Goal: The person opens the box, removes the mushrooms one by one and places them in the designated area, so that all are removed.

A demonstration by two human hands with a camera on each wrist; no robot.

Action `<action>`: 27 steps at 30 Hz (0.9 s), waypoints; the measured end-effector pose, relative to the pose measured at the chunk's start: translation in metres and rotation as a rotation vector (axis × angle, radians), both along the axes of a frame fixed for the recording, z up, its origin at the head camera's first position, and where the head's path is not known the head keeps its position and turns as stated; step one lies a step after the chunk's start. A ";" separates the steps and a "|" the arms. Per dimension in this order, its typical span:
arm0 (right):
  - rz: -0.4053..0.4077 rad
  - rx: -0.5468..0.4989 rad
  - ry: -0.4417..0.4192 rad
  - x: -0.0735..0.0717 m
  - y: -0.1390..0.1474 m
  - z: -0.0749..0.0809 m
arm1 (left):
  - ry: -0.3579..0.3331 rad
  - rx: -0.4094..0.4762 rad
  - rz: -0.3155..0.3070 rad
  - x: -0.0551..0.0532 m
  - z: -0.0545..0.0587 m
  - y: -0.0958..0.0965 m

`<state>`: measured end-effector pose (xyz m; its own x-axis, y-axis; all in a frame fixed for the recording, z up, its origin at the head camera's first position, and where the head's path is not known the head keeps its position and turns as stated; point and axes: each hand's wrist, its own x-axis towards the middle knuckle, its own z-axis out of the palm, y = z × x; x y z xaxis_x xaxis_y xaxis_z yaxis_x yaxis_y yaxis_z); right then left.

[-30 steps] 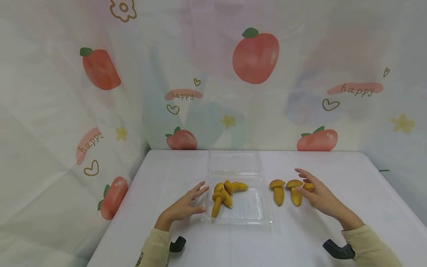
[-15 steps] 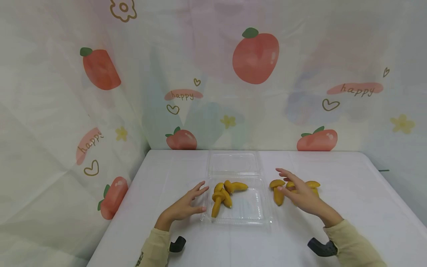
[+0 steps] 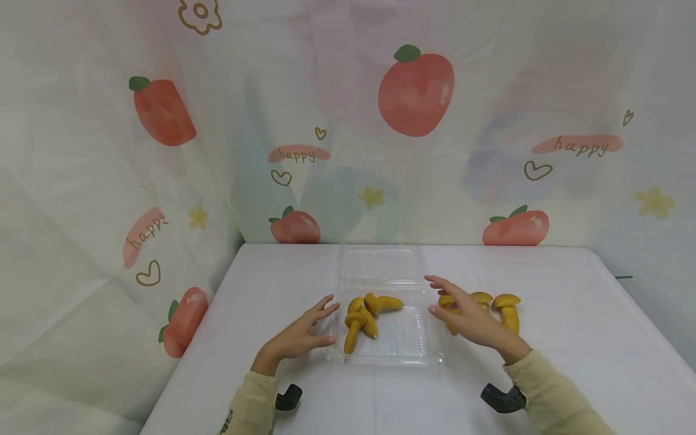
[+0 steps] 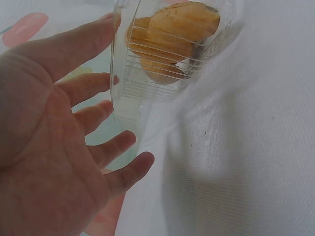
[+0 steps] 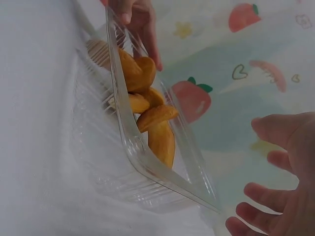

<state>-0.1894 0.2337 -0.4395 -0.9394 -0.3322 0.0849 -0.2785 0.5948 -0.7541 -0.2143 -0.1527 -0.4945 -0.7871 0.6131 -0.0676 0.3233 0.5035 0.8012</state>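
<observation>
**Seemingly Halfway: Three In, Three Out**

Three yellow, thick-stemmed mushrooms (image 3: pixel 370 326) are lying inside the clear plastic box (image 3: pixel 399 350), its lid (image 3: pixel 379 266) open; three matching outside mushrooms (image 3: pixel 481 297) are waiting rightward. Left hand (image 3: pixel 298 336) and right hand (image 3: pixel 474 319) are spreading parted fingers, holding nothing.

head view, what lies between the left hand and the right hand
Between the left hand and right hand lies the open clear container, with three yellow mushrooms inside, as the head view shows.
</observation>
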 end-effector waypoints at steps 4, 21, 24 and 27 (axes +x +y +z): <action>0.022 -0.008 -0.014 -0.004 -0.005 -0.004 | 0.003 0.001 -0.003 0.000 0.000 0.000; 0.123 0.007 -0.006 -0.012 -0.038 -0.009 | 0.000 0.008 0.000 0.001 0.004 0.000; 0.156 0.015 -0.026 -0.015 -0.044 -0.013 | -0.003 0.008 -0.001 0.000 0.003 0.000; 0.184 0.030 -0.048 -0.020 -0.051 -0.016 | -0.001 0.006 -0.002 0.000 0.001 0.000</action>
<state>-0.2097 0.1830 -0.4560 -0.8655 -0.5001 0.0292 -0.3486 0.5594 -0.7521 -0.2148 -0.1530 -0.4933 -0.7860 0.6148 -0.0648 0.3232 0.4981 0.8046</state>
